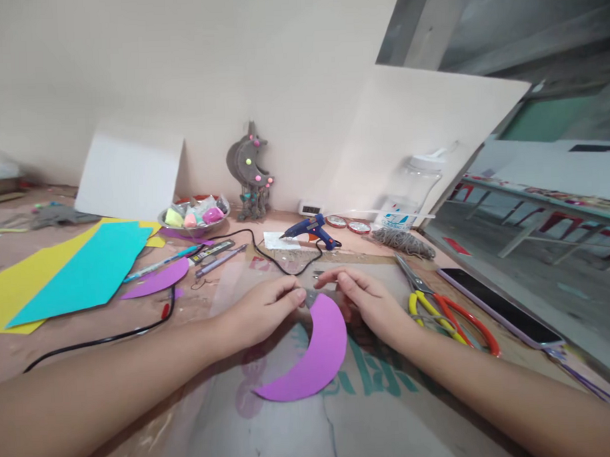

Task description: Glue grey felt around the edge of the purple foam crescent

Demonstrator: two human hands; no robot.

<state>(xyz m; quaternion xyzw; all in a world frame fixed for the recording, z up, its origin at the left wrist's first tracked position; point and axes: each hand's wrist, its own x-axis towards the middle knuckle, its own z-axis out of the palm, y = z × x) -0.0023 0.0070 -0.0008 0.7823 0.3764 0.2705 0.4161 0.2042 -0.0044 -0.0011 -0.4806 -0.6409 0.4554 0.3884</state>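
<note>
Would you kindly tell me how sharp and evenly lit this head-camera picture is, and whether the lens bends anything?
Head view: soft, even light, with only faint shadows under the left hand and right hand. The purple paper crescent and glue gun are fairly sharp. The area right of the phone is smeared. Wide-lens distortion tilts the white board and stretches the forearms. No strong glare.

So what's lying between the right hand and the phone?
In the head view, scissors with yellow and red handles lie between the right hand and the phone, nearer the hand.
</note>
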